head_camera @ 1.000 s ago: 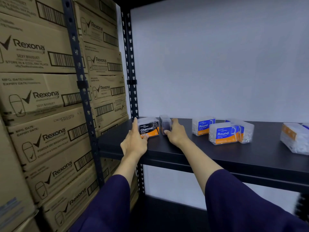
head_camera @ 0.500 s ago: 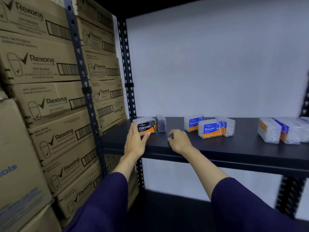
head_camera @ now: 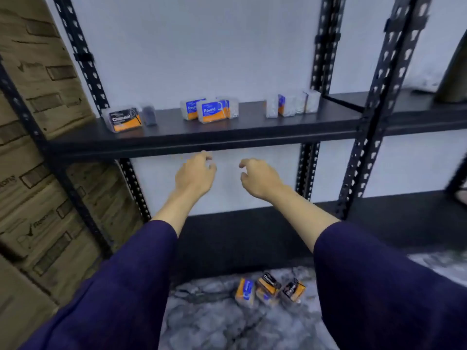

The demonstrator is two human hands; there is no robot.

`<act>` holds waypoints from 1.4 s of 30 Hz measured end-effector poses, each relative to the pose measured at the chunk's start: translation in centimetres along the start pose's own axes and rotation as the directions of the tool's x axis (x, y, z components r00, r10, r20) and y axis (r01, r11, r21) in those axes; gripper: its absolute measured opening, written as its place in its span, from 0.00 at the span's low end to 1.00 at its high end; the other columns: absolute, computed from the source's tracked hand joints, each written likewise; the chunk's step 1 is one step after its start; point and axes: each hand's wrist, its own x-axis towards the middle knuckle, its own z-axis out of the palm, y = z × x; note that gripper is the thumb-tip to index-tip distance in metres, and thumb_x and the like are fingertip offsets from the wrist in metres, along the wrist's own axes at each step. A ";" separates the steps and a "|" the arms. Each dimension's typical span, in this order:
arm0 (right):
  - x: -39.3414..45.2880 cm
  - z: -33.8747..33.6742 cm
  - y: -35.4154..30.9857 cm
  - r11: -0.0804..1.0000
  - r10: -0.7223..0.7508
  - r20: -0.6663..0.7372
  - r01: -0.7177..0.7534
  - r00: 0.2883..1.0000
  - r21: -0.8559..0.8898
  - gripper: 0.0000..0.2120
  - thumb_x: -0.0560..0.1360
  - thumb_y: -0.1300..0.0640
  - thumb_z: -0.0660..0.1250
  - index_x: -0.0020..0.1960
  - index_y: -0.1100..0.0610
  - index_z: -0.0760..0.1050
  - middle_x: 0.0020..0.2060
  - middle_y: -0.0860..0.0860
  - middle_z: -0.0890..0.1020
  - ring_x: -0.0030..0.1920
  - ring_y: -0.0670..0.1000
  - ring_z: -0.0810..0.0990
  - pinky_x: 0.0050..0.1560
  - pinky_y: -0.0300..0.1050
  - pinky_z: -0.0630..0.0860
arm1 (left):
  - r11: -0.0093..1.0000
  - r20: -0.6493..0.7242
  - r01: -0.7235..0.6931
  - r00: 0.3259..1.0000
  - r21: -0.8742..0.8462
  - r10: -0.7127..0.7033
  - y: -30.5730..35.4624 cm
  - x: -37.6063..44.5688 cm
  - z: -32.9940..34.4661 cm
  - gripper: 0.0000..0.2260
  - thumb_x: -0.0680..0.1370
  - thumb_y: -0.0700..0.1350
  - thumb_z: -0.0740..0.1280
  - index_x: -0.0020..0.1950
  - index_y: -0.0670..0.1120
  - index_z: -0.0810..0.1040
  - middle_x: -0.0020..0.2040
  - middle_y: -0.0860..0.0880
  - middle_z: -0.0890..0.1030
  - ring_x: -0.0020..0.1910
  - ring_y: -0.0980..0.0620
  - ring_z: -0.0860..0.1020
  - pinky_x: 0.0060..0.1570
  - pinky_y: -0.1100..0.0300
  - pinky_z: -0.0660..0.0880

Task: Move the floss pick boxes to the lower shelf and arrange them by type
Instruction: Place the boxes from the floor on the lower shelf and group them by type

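On the black shelf (head_camera: 227, 137) stand a Charcoal floss pick box (head_camera: 124, 119) at the left with a second dark box (head_camera: 149, 114) beside it, two blue Round boxes (head_camera: 212, 111) in the middle, and a cluster of clear boxes (head_camera: 290, 106) further right. Three more boxes (head_camera: 270, 290) lie on the marbled floor. My left hand (head_camera: 195, 174) and my right hand (head_camera: 257, 179) hang in front of and below the shelf edge, fingers loosely curled, holding nothing.
Stacked Rexona cardboard cartons (head_camera: 43, 152) fill the rack at the left. Black perforated uprights (head_camera: 374, 107) frame the shelf, and a lower black shelf (head_camera: 252, 238) runs beneath. A neighbouring rack continues to the right.
Both hands have let go of the Charcoal boxes and drawn back below the shelf edge. The view has tilted down and right, so the floor and its boxes now show.
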 end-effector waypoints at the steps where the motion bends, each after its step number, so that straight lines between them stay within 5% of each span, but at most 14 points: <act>1: -1.1 0.7 1.8 0.999 0.030 0.000 -0.030 1.000 -0.032 0.17 0.77 0.63 0.57 0.65 0.61 0.72 0.62 0.59 0.77 0.59 0.61 0.75 0.57 0.52 0.74 | 0.999 0.056 -0.016 0.998 0.028 0.015 0.7 -1.1 2.1 0.14 0.81 0.47 0.59 0.65 0.48 0.74 0.64 0.46 0.77 0.61 0.42 0.75 0.57 0.52 0.71; 9: -7.4 11.5 14.7 0.961 0.257 0.209 -0.226 0.944 -0.160 0.16 0.79 0.60 0.58 0.66 0.61 0.70 0.61 0.59 0.76 0.61 0.62 0.74 0.55 0.53 0.71 | 0.987 0.461 -0.086 0.887 0.136 0.014 -0.5 -7.3 19.8 0.15 0.81 0.48 0.59 0.67 0.48 0.73 0.63 0.47 0.78 0.61 0.45 0.75 0.55 0.51 0.71; 16: -10.7 22.7 23.4 0.886 0.463 0.424 -0.410 0.778 -0.216 0.15 0.79 0.60 0.56 0.65 0.61 0.69 0.60 0.60 0.76 0.60 0.62 0.74 0.56 0.52 0.70 | 0.979 0.652 0.034 0.741 0.203 -0.161 -6.6 -10.9 31.7 0.13 0.81 0.48 0.59 0.63 0.48 0.76 0.59 0.45 0.79 0.57 0.43 0.77 0.53 0.51 0.74; 22: -13.0 29.8 28.6 0.767 0.596 0.527 -0.623 0.606 -0.150 0.27 0.78 0.49 0.64 0.71 0.61 0.61 0.67 0.59 0.68 0.65 0.61 0.70 0.60 0.55 0.71 | 0.950 0.723 0.297 0.636 0.094 -0.270 -10.2 -13.1 40.0 0.12 0.81 0.45 0.60 0.61 0.43 0.77 0.59 0.42 0.80 0.57 0.43 0.77 0.53 0.55 0.73; 25: -13.5 32.1 30.7 0.616 0.696 0.506 -0.786 0.510 -0.054 0.36 0.74 0.48 0.70 0.72 0.64 0.58 0.67 0.61 0.66 0.67 0.62 0.67 0.64 0.57 0.70 | 0.841 0.748 0.540 0.553 0.012 -0.366 -10.5 -13.3 43.2 0.18 0.82 0.45 0.61 0.70 0.39 0.68 0.66 0.42 0.75 0.63 0.45 0.74 0.50 0.67 0.66; 29: -13.5 34.6 32.8 0.443 0.741 0.527 -0.893 0.417 0.083 0.42 0.70 0.50 0.75 0.72 0.65 0.55 0.67 0.62 0.65 0.68 0.62 0.66 0.66 0.56 0.69 | 0.705 0.770 0.710 0.447 0.004 -0.455 -11.1 -13.2 46.8 0.30 0.78 0.49 0.68 0.75 0.40 0.59 0.65 0.43 0.74 0.63 0.45 0.74 0.49 0.61 0.68; 35: -13.1 36.3 34.1 0.332 0.734 0.560 -0.922 0.384 0.198 0.46 0.65 0.53 0.79 0.74 0.61 0.56 0.68 0.59 0.66 0.67 0.59 0.69 0.65 0.51 0.72 | 0.724 0.750 0.690 0.487 -0.016 -0.448 -13.0 -13.7 49.7 0.32 0.67 0.48 0.79 0.66 0.41 0.70 0.56 0.46 0.79 0.53 0.48 0.79 0.45 0.59 0.76; 38: -13.1 36.2 34.2 0.338 0.744 0.550 -0.923 0.380 0.181 0.37 0.60 0.48 0.82 0.61 0.58 0.70 0.60 0.58 0.74 0.56 0.56 0.77 0.55 0.50 0.78 | 0.703 0.739 0.707 0.512 -0.074 -0.437 -13.1 -13.7 49.3 0.26 0.65 0.47 0.80 0.57 0.43 0.74 0.49 0.47 0.81 0.46 0.49 0.81 0.42 0.56 0.80; 40: -13.0 35.3 33.7 0.339 0.734 0.550 -0.917 0.398 0.212 0.28 0.62 0.49 0.81 0.52 0.57 0.70 0.51 0.55 0.78 0.49 0.53 0.78 0.42 0.45 0.77 | 0.723 0.722 0.686 0.543 -0.086 -0.429 -12.8 -13.7 48.4 0.22 0.66 0.48 0.79 0.53 0.43 0.74 0.47 0.47 0.81 0.45 0.48 0.81 0.43 0.54 0.80; 42: -12.8 34.0 32.8 0.393 0.708 0.553 -0.896 0.439 0.209 0.26 0.66 0.51 0.78 0.55 0.58 0.68 0.49 0.54 0.77 0.47 0.53 0.77 0.41 0.44 0.74 | 0.759 0.717 0.645 0.571 -0.090 -0.401 -12.5 -13.6 47.2 0.22 0.68 0.50 0.78 0.54 0.42 0.74 0.48 0.47 0.80 0.45 0.50 0.80 0.38 0.61 0.76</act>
